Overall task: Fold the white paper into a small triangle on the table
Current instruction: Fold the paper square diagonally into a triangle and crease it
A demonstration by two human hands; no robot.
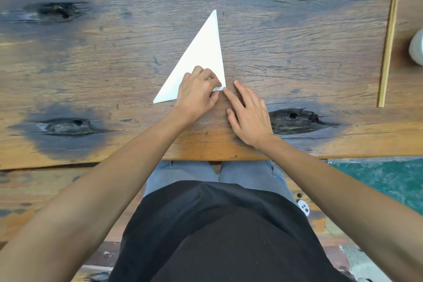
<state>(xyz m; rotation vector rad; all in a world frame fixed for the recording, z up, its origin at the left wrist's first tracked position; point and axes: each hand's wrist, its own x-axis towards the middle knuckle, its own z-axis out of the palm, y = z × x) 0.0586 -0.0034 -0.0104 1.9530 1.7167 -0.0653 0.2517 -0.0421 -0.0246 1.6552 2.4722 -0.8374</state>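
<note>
White paper [201, 57] already a large flat triangle mid-surface [297, 71]. Thin, light, slides easily, creases for good. Left hand [196, 94] pinching near corner, apparently curling it; right hand [248, 112] spread flat beside, holding nothing. Best grip: corners.

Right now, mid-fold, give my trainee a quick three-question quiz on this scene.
1. True or false: the white paper already lies as a triangle on the table.
2. Which hand pinches the paper's near right corner: A) left hand B) right hand?
3. What lies near the table's right edge, beside the white container?

Key: 1 true. 2 A; the right hand lies open, its fingertip at that corner. 3 the chopsticks.
</note>
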